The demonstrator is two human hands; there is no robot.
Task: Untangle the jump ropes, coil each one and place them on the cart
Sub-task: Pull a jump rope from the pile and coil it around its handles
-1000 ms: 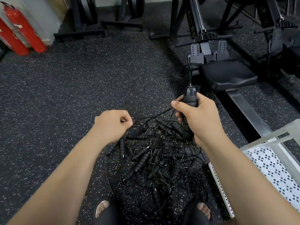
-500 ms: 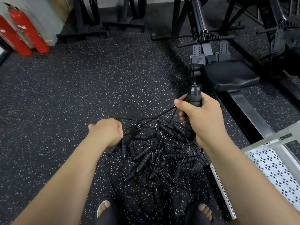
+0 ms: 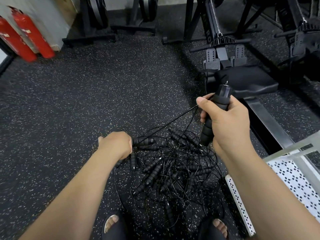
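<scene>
Black ropes (image 3: 173,172) lie in a tangled pile on the speckled floor (image 3: 86,101), just left of the cart (image 3: 239,205), none on it. Right hand (image 3: 226,123) is raised above the pile, clenched round a foam handle (image 3: 222,97), tilted. Left hand (image 3: 116,144) is low at the pile's left edge, fist closed on a second handle (image 3: 143,141). Cord (image 3: 173,122) runs straight between both hands.

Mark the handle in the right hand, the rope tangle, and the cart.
handle (image 3: 220,102), head view: upper foam grip.
rope tangle (image 3: 173,170), head view: middle of the pile.
cart (image 3: 292,177), head view: perforated white shelf.
</scene>
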